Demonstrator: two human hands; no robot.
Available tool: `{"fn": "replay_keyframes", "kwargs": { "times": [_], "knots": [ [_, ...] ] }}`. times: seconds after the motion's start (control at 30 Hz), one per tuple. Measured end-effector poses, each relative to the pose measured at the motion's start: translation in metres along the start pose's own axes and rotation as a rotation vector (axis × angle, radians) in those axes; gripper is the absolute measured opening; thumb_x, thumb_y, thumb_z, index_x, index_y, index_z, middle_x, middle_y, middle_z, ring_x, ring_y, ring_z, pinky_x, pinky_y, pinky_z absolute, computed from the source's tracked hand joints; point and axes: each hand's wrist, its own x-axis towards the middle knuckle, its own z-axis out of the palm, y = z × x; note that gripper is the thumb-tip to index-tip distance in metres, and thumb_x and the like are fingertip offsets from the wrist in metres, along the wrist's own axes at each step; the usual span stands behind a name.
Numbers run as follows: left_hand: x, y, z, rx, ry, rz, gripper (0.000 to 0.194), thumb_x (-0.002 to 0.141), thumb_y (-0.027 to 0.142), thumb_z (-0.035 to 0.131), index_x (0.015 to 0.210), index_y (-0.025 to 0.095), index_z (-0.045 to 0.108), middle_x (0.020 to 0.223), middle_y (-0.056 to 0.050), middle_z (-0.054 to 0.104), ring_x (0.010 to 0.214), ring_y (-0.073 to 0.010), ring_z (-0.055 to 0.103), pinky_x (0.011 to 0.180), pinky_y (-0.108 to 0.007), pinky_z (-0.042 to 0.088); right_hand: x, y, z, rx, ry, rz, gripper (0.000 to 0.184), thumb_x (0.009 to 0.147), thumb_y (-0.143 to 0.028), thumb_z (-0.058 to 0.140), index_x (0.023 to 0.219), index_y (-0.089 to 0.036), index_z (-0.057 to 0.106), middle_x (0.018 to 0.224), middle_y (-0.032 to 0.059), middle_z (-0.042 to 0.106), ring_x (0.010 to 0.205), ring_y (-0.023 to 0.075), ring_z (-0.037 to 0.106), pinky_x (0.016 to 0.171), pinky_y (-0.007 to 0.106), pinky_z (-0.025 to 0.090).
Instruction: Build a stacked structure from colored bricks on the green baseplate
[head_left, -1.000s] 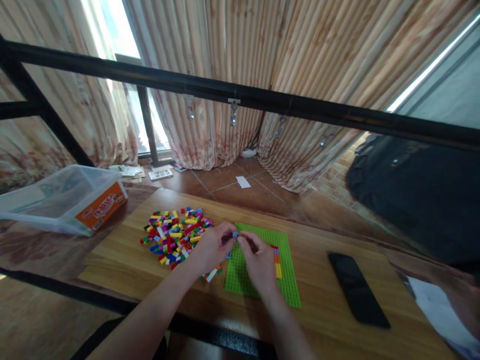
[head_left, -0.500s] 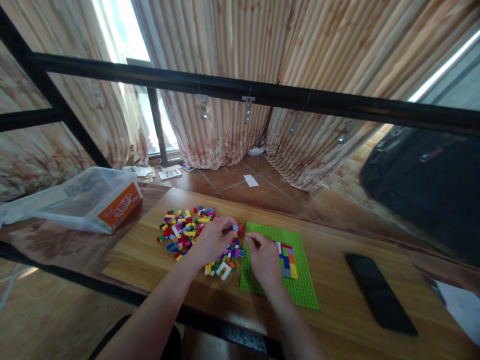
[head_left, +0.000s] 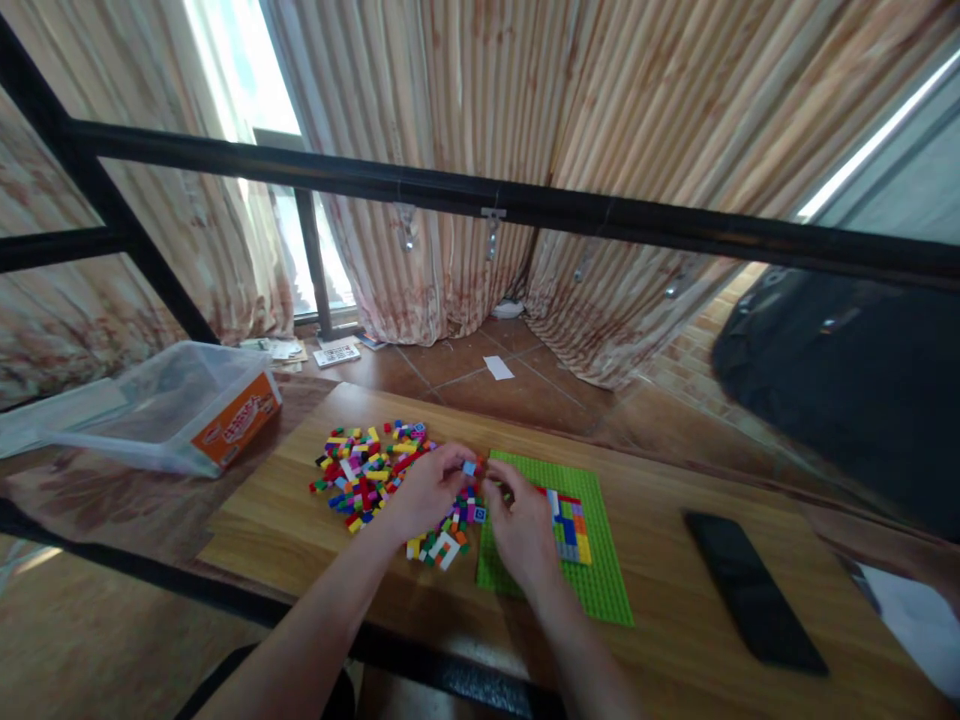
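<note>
My left hand [head_left: 427,492] pinches a light blue toy brick [head_left: 469,467] over the right side of a heap of loose bricks [head_left: 365,475]. Close beside it, my right hand [head_left: 523,520] is closed, thumb and forefinger drawn together near the blue brick; whether they hold anything is too small to tell. A reddish spot shows between the two hands. Under my right hand lies a green baseplate [head_left: 609,575]. On it sits a flat patch of built bricks [head_left: 576,530] in red, white, blue, orange, yellow and grey, its left part hidden by that hand.
A black phone [head_left: 754,590] lies on the wooden board [head_left: 660,560] to the right. At the left stands a clear plastic bin [head_left: 187,400] with an orange label. A black metal bar [head_left: 450,190] crosses in front, above the table. White paper [head_left: 911,615] lies far right.
My right hand has come closer to my left, its fingertips now near the light blue brick. The whole view has shifted slightly.
</note>
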Motion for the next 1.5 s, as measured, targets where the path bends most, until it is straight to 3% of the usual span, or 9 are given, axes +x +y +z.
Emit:
{"fn": "replay_keyframes", "kwargs": {
  "times": [0.23, 0.43, 0.6, 0.7, 0.87, 1.1, 1.5],
  "knots": [
    [-0.001, 0.013, 0.02, -0.333, -0.062, -0.15, 0.021, 0.076, 0.012, 0.059, 0.096, 0.014, 0.058, 0.089, -0.005, 0.069, 0.084, -0.017, 0.065, 0.075, -0.03, 0.05, -0.001, 0.003, -0.016, -0.014, 0.008, -0.114, 0.024, 0.086, -0.02, 0.055, 0.107, -0.022, 0.067, 0.099, 0.0053, 0.066, 0.089, 0.018, 0.063, 0.081, 0.031, 0.049],
    [-0.001, 0.015, 0.036, -0.384, -0.085, -0.187, 0.039, 0.076, 0.016, 0.062, 0.113, 0.016, 0.051, 0.095, -0.005, 0.069, 0.082, -0.015, 0.064, 0.078, -0.031, 0.049, -0.004, 0.008, -0.042, 0.0, 0.011, -0.132, 0.019, 0.088, -0.025, 0.054, 0.1, -0.024, 0.069, 0.094, 0.0043, 0.065, 0.086, 0.0173, 0.062, 0.078, 0.03, 0.049],
    [-0.004, 0.006, 0.053, -0.244, -0.049, -0.191, 0.042, 0.079, 0.02, 0.059, 0.12, 0.015, 0.049, 0.112, -0.013, 0.064, 0.095, -0.021, 0.065, 0.087, -0.04, 0.049, -0.003, 0.041, -0.088, -0.066, 0.145, -0.013, 0.023, 0.086, -0.033, 0.055, 0.098, -0.022, 0.071, 0.096, 0.0066, 0.065, 0.085, 0.0195, 0.062, 0.072, 0.031, 0.05],
    [-0.007, 0.004, 0.063, -0.151, -0.066, -0.182, 0.046, 0.079, 0.018, 0.058, 0.124, 0.013, 0.049, 0.121, -0.018, 0.059, 0.104, -0.0236, 0.062, 0.091, -0.042, 0.048, -0.004, 0.069, -0.104, -0.115, 0.171, 0.085, 0.026, 0.083, -0.035, 0.055, 0.095, -0.02, 0.072, 0.096, 0.0081, 0.066, 0.087, 0.0219, 0.062, 0.072, 0.033, 0.05],
    [-0.009, 0.006, 0.079, -0.124, -0.09, -0.197, 0.06, 0.077, 0.013, 0.058, 0.134, 0.01, 0.041, 0.13, -0.02, 0.055, 0.119, -0.0259, 0.055, 0.1, -0.044, 0.044, -0.005, 0.091, -0.096, -0.117, 0.122, 0.144, 0.026, 0.081, -0.035, 0.056, 0.094, -0.021, 0.073, 0.099, 0.0085, 0.066, 0.093, 0.0233, 0.062, 0.082, 0.037, 0.049],
    [-0.008, 0.004, 0.087, -0.138, -0.134, -0.231, 0.072, 0.077, 0.012, 0.057, 0.144, 0.008, 0.029, 0.131, -0.021, 0.054, 0.122, -0.027, 0.052, 0.102, -0.046, 0.042, 0.0, 0.089, -0.088, -0.077, 0.048, 0.155, 0.025, 0.08, -0.035, 0.056, 0.092, -0.021, 0.074, 0.099, 0.0082, 0.067, 0.095, 0.0231, 0.062, 0.089, 0.039, 0.046],
    [-0.01, -0.003, 0.088, -0.114, -0.146, -0.195, 0.076, 0.076, 0.014, 0.06, 0.145, 0.014, 0.028, 0.136, -0.019, 0.052, 0.124, -0.0273, 0.051, 0.103, -0.048, 0.041, 0.002, 0.087, -0.09, -0.092, -0.022, 0.093, 0.023, 0.082, -0.032, 0.054, 0.091, -0.021, 0.072, 0.096, 0.0069, 0.067, 0.094, 0.0219, 0.061, 0.089, 0.038, 0.046]
  ]
}}
